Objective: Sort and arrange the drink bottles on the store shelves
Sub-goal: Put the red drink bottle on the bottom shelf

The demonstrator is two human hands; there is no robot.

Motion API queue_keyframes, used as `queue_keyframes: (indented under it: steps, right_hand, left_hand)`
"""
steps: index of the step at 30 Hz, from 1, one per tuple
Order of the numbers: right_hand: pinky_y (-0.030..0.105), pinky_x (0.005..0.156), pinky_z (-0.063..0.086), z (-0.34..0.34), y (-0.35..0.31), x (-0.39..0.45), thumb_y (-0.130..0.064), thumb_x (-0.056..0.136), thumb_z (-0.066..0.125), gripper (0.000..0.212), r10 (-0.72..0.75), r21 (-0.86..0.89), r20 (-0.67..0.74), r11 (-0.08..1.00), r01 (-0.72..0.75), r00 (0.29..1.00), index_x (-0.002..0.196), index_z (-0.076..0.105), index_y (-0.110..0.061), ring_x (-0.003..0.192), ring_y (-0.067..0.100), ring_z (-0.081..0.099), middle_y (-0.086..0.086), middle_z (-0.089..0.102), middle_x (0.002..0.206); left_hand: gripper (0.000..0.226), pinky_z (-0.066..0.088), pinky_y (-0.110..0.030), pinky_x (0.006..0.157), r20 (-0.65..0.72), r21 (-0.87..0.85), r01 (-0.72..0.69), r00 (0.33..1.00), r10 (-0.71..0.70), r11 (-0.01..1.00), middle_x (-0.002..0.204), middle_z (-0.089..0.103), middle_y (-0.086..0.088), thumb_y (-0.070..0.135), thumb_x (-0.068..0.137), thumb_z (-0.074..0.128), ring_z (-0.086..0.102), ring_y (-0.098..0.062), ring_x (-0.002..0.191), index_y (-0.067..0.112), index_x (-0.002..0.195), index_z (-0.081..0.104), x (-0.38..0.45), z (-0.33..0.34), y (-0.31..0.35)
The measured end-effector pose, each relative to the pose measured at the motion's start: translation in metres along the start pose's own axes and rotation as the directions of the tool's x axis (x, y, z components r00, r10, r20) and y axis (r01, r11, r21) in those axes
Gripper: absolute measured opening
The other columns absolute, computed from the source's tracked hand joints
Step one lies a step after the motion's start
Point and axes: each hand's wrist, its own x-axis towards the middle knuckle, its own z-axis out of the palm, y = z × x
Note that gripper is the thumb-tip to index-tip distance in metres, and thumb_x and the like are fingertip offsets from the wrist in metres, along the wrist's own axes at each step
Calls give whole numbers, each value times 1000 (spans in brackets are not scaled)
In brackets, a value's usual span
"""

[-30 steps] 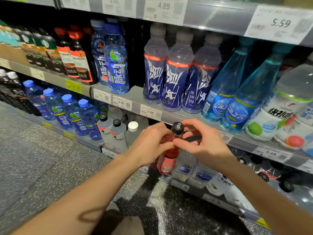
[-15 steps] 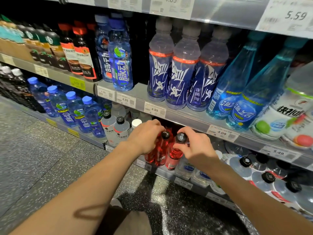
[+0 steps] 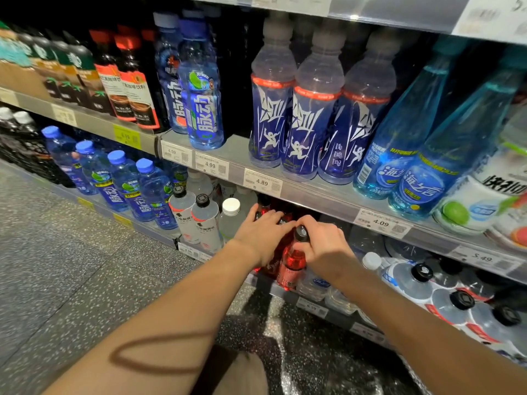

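Right hand (image 3: 323,246), fingers curled, grips the neck of a red drink bottle (image 3: 293,260) just under its black cap; left hand (image 3: 263,236) lies with fingers extended over the neighbouring red bottles (image 3: 269,266). Clear black-capped bottles (image 3: 199,220) stand to the left, and the shelf edge (image 3: 313,199) with price tags overhangs. Red bottle: upright at the lower shelf's front, translucent, labelled low.

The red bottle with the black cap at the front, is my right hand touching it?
Touching. In the head view the right hand wraps its fingers round the neck of the red bottle, just under the cap.
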Motion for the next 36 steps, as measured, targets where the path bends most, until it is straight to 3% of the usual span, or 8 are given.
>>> queue_keyframes:
  steps: [3,6,11,17,23,29,36]
  right_hand:
    - [41,92,44,2,2,4,-24,95,63,37,-4,0,-15,1000,4,1000,128,47,-20,105,32,58,8,65,109]
    - [41,91,44,3,4,8,-26,95,63,36,-3,-3,-22,1000,3,1000,127,48,-21,103,31,58,8,65,105]
    - [40,93,41,4,10,15,-27,96,61,38,2,-7,-20,1000,-3,1000,129,47,-20,103,30,55,10,62,103]
    - [38,89,38,11,11,13,-23,97,61,34,-26,24,-9,999,26,1000,128,47,-16,100,30,57,7,62,104]
    - [38,85,39,12,13,15,-22,97,60,33,-25,-9,-26,1000,24,999,126,48,-13,95,29,58,6,61,99]
    - [39,85,42,17,7,20,-25,99,58,30,123,-10,29,992,-122,992,123,45,-13,102,31,55,10,59,103]
    - [37,92,43,8,-2,26,-28,97,61,41,147,-140,92,981,-133,985,130,43,-10,116,31,54,13,57,121]
  left_hand:
    - [81,8,-48,124,-91,-72,16,996,-22,997,146,37,-5,4,86,63,45,-25,135,24,153,25,5,4,-2]
    - [58,21,-40,121,-177,-106,2,984,-21,994,127,50,-2,-1,84,59,55,-25,121,20,137,46,10,4,-5]
    - [50,36,-37,109,-184,-80,-11,983,-4,997,122,53,-2,-1,85,57,58,-25,113,19,130,50,11,4,-5]
    - [52,43,-34,93,-195,-123,-23,981,-1,992,117,52,-3,-8,85,55,58,-28,109,17,130,52,11,2,-6]
    - [53,44,-35,90,-177,-181,-16,984,-16,983,114,52,-3,-13,82,55,58,-29,109,17,126,55,14,1,-8]
    - [47,35,-30,100,-185,-187,-26,983,-9,982,117,53,-3,-10,86,54,56,-24,113,16,124,57,12,-6,-5]
    - [44,34,-28,77,-169,-250,-11,985,-32,968,112,53,-3,-11,83,56,56,-28,110,16,118,57,12,0,-9]
